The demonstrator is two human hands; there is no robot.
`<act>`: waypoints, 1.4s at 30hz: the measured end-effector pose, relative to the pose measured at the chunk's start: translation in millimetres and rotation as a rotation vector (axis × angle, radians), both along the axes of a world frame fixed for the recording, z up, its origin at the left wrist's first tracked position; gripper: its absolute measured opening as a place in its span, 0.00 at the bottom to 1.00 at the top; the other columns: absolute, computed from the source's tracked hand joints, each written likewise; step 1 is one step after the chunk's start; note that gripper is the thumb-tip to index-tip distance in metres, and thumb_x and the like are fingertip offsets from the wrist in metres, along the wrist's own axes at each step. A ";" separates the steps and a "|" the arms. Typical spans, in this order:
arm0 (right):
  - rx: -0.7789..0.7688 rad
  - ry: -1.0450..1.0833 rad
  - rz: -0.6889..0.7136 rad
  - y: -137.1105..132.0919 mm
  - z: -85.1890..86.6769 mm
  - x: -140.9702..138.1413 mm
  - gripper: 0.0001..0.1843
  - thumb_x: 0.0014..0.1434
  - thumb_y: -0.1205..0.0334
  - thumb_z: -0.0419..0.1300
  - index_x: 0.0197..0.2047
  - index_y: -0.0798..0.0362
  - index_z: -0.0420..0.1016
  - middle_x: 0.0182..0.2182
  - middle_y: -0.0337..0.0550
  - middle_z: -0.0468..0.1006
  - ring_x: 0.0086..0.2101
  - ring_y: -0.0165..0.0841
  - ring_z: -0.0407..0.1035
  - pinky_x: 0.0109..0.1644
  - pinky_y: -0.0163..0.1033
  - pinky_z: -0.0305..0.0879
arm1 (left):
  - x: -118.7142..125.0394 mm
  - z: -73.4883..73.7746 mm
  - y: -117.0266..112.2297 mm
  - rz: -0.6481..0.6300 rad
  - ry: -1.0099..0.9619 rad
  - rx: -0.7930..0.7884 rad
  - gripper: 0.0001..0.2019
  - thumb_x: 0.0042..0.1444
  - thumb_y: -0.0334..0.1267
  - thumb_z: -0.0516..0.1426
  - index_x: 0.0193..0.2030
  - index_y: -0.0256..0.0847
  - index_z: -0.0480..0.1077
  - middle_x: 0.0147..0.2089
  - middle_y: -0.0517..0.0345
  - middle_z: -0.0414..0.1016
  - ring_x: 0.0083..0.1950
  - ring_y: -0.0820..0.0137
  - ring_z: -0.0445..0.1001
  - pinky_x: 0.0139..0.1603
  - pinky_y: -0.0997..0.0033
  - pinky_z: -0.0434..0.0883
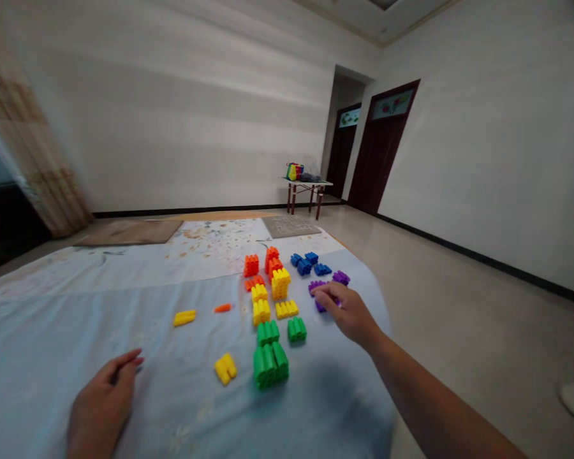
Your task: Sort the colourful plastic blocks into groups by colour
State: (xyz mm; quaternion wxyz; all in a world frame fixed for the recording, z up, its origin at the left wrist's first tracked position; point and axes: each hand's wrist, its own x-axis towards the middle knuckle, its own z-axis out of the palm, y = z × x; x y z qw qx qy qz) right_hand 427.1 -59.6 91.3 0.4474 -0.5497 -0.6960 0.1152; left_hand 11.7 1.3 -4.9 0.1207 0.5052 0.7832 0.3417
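My right hand (343,307) reaches over a small group of purple toy blocks (341,277) at the right. Its thumb and forefinger are pinched at one of them, and the hand partly covers the group. My left hand (106,396) rests on the cloth at the lower left, holding nothing, with its fingers loosely stretched and slightly apart. Between the hands stand ridged plastic blocks in colour groups: green blocks (271,365) stacked nearest, yellow blocks (280,284) behind them, then orange blocks (251,265). Blue blocks (303,264) lie beyond the purple ones.
Left of the stacks lie a loose yellow piece (184,317), an orange piece (222,308) and another yellow block (226,368). A pale blue cloth (172,395) covers the rounded surface, whose edge curves at the right. A small table (323,184) with bags stands by the far wall.
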 end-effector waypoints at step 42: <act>-0.345 -0.907 0.418 21.6 -24.3 -221.2 0.19 0.53 0.56 0.59 0.47 0.55 0.73 0.41 0.53 0.78 0.42 0.44 0.73 0.40 0.47 0.71 | 8.2 0.9 -7.6 -0.105 -0.301 0.069 0.21 0.47 0.46 0.48 0.45 0.41 0.71 0.43 0.51 0.77 0.45 0.61 0.73 0.51 0.60 0.66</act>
